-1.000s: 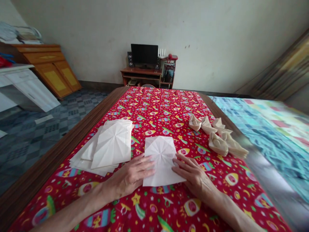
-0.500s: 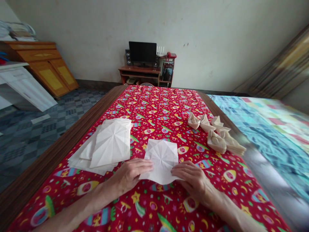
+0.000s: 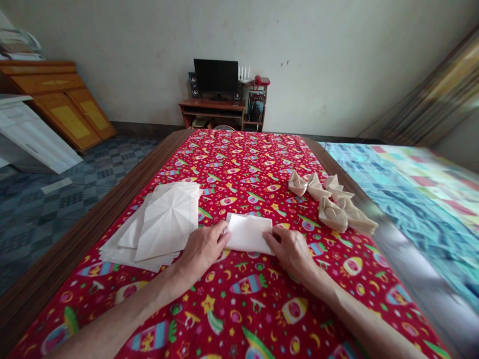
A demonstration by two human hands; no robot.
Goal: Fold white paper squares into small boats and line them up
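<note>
A white paper sheet [image 3: 249, 233], doubled over with its near part lying on the far part, rests on the red patterned cloth in front of me. My left hand [image 3: 210, 241] pinches its left edge between thumb and fingers. At the right edge, my right hand [image 3: 288, 244] grips the paper in the same way. Left of my left hand lies a pile of creased white sheets [image 3: 168, 217], the top one marked with folds that radiate from its middle. Several folded paper boats [image 3: 332, 214] stand to the right, beyond my right hand.
The red cloth [image 3: 239, 304] covers a long table with brown wooden edges [image 3: 149, 167]. Beyond its far end stands a desk with a monitor [image 3: 216, 77]. A bed with a blue sheet [image 3: 396, 199] adjoins on the right, and a wooden cabinet [image 3: 71, 107] stands at the left.
The sheet lay open with star-like creases; its near edge is now brought over to the far edge. Both hands have moved away from me with it and closed on its sides.
</note>
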